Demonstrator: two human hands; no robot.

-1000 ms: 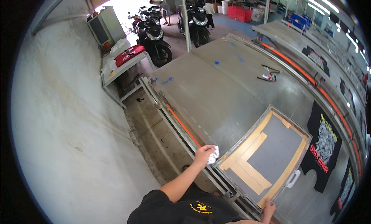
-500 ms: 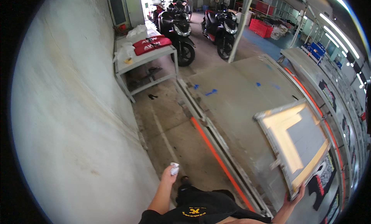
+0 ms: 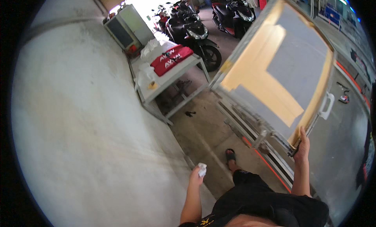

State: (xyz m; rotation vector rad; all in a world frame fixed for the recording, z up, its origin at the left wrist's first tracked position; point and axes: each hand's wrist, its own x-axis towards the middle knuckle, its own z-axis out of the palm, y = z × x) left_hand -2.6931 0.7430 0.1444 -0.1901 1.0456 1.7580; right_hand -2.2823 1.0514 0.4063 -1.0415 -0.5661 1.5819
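My right hand (image 3: 301, 146) is closed on the near corner of a screen-printing frame (image 3: 291, 64), thumb along its edge. The frame has metal sides, a grey mesh and broad strips of tan tape. It is raised and tilted above the edge of a long grey printing table (image 3: 337, 164). A white handle (image 3: 328, 105) sticks out from its right side. My left hand (image 3: 196, 177) is closed round a small crumpled white wad (image 3: 202, 170), cloth or paper, I cannot tell which. That hand hangs low, between the wall and my leg.
A pale wall (image 3: 94, 121) runs along my left. Ahead stands a grey metal table (image 3: 172, 80) with red packages (image 3: 172, 59) and white plastic on it. Parked motorbikes (image 3: 199, 35) stand beyond. An orange strip (image 3: 270, 166) edges the printing table. A dark scrap (image 3: 190, 114) lies on the floor.
The framed screen has swung up and forward in my right hand, from low over the printing table on the right. My view has turned. The left hand still holds the white wad.
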